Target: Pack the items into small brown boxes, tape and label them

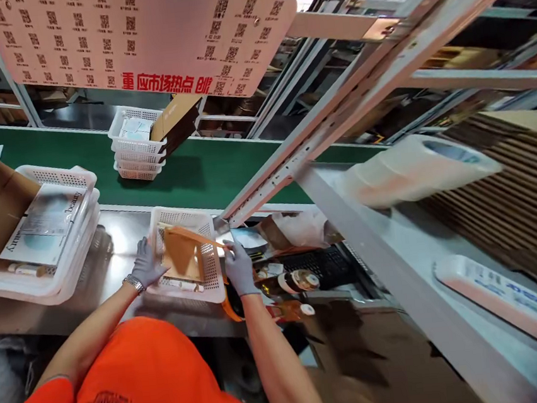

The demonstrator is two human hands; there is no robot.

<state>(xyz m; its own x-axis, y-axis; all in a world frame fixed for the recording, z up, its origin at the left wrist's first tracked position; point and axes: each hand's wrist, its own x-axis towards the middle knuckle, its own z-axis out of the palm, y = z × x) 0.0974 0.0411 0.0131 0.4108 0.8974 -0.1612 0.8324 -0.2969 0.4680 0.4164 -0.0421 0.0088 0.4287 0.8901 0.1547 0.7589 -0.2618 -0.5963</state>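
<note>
A white perforated plastic basket [214,289] stands on the metal worktop in front of me. Inside it lies a flat brown piece, like card or a kraft envelope [181,255], with a small white tube [186,286] along the near side. My left hand [147,264], in a grey glove, is at the basket's left rim, fingers stretched and thumb pointing inward over the edge. At the right rim, my gloved right hand [240,269] pinches the end of a thin orange-brown strip [196,235] that runs back to the brown piece. Whether the two are joined is unclear.
Stacked white baskets [76,245] with a printed box stand left. More baskets [139,166] sit on the green conveyor [204,176]. Bottles [299,281] and a keyboard [320,266] lie right. A metal post [288,161] and a shelf with tape rolls [408,169] rise there.
</note>
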